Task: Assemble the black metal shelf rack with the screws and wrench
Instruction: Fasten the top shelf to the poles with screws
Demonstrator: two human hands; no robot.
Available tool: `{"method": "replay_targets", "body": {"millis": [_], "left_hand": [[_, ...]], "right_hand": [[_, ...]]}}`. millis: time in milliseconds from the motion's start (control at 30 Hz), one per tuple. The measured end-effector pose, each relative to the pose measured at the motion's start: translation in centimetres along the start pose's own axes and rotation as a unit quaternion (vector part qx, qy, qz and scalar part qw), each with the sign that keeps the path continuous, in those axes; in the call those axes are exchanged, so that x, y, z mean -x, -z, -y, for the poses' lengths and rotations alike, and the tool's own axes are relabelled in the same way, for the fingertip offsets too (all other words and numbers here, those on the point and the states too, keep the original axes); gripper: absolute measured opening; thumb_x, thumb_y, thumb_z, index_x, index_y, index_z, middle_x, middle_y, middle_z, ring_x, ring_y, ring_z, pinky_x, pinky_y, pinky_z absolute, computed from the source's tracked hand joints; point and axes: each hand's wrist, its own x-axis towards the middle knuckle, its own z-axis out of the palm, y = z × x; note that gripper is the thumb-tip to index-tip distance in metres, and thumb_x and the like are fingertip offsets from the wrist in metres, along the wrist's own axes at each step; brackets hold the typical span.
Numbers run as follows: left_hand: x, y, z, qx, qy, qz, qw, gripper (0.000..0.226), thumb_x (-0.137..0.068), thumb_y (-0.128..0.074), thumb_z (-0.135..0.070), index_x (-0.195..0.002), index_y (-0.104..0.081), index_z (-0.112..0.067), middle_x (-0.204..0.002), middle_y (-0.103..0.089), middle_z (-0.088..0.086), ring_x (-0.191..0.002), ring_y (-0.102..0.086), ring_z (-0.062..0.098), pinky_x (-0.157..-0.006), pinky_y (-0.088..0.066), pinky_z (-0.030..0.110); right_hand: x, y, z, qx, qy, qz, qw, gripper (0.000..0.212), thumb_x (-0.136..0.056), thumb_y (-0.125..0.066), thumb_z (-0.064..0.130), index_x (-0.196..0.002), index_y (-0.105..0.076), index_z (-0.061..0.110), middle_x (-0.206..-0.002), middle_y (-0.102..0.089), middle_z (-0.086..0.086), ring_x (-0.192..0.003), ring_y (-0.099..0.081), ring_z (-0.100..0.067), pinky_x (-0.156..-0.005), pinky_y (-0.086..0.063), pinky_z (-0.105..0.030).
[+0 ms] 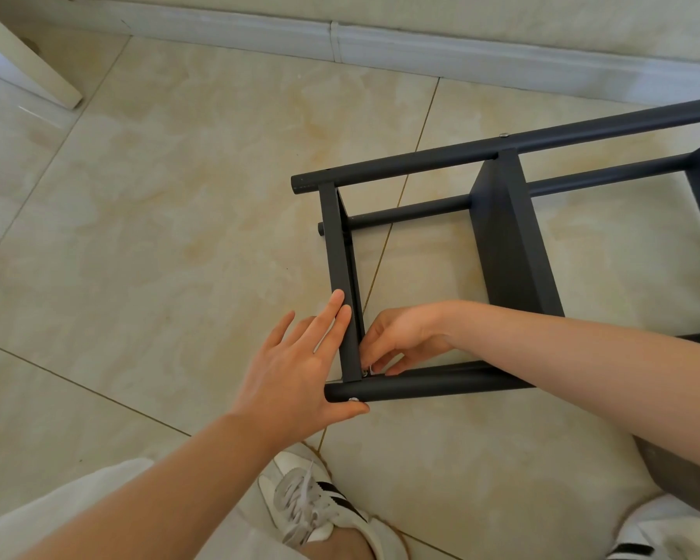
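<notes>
Bracing: my left hand, flat, on rack.
Right hand: pinching, seemingly, a nut.
Risk: rack slips, nut drops.

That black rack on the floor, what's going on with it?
A person is putting together a black metal rack, which lies on its side on the tiled floor. The left hand, fingers straight, steadies the end crossbar and the near tube at their corner. The right hand pinches a small silvery part inside that joint; it is too small to identify. A screw head shows on the tube's outside. No wrench is in view.
</notes>
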Motion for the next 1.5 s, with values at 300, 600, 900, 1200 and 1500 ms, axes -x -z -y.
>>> {"method": "replay_targets", "body": {"millis": [300,600,900,1200,1500], "left_hand": [[0.0,-0.1,0.0,0.0,0.0,-0.001,1.0,0.113,-0.076,-0.041,-0.086,-0.158,-0.003,-0.018,-0.166,0.011,-0.001,-0.143,-0.037,0.019,-0.122,-0.013,0.041],[0.1,0.1,-0.1,-0.002,-0.003,-0.002,1.0,0.112,-0.077,-0.041,-0.086,-0.156,0.0,-0.018,-0.165,0.012,-0.001,-0.144,-0.036,0.019,-0.123,-0.012,0.042],[0.1,0.2,-0.2,0.005,-0.002,-0.006,1.0,0.112,-0.076,-0.044,-0.085,-0.157,-0.01,-0.016,-0.166,0.004,0.001,-0.138,-0.043,0.02,-0.122,-0.02,0.044],[0.0,-0.2,-0.1,0.004,-0.003,-0.005,1.0,0.112,-0.078,-0.042,-0.086,-0.156,0.003,-0.019,-0.164,0.016,-0.002,-0.141,-0.039,0.019,-0.124,-0.014,0.043],[0.0,-0.3,-0.2,-0.002,-0.003,-0.008,1.0,0.112,-0.077,-0.035,-0.087,-0.155,0.007,-0.02,-0.163,0.019,-0.002,-0.135,-0.043,0.017,-0.123,-0.013,0.042]], "right_hand": [[0.0,-1.0,0.1,0.018,-0.027,-0.007,0.999,0.032,-0.093,-0.065,0.023,-0.122,-0.066,0.008,-0.123,-0.066,-0.009,-0.115,-0.061,-0.024,-0.105,-0.047,-0.04],[0.0,0.2,-0.2,-0.018,-0.01,0.015,1.0,0.009,-0.09,-0.068,0.014,-0.096,-0.075,0.013,-0.103,-0.071,-0.003,-0.104,-0.063,-0.02,-0.1,-0.05,-0.036],[-0.6,-0.4,-0.4,-0.032,-0.008,0.012,0.999,0.01,-0.09,-0.068,0.015,-0.097,-0.075,0.014,-0.107,-0.071,-0.004,-0.104,-0.065,-0.02,-0.096,-0.052,-0.034],[-0.2,0.0,-0.8,-0.028,-0.021,0.012,0.999,0.023,-0.089,-0.07,0.019,-0.11,-0.073,0.009,-0.109,-0.072,-0.005,-0.11,-0.064,-0.023,-0.103,-0.049,-0.038],[-0.2,-0.1,-0.8,-0.046,-0.017,0.02,0.999,0.03,-0.091,-0.066,0.016,-0.119,-0.068,0.004,-0.127,-0.065,-0.013,-0.12,-0.059,-0.028,-0.11,-0.043,-0.043]]}}
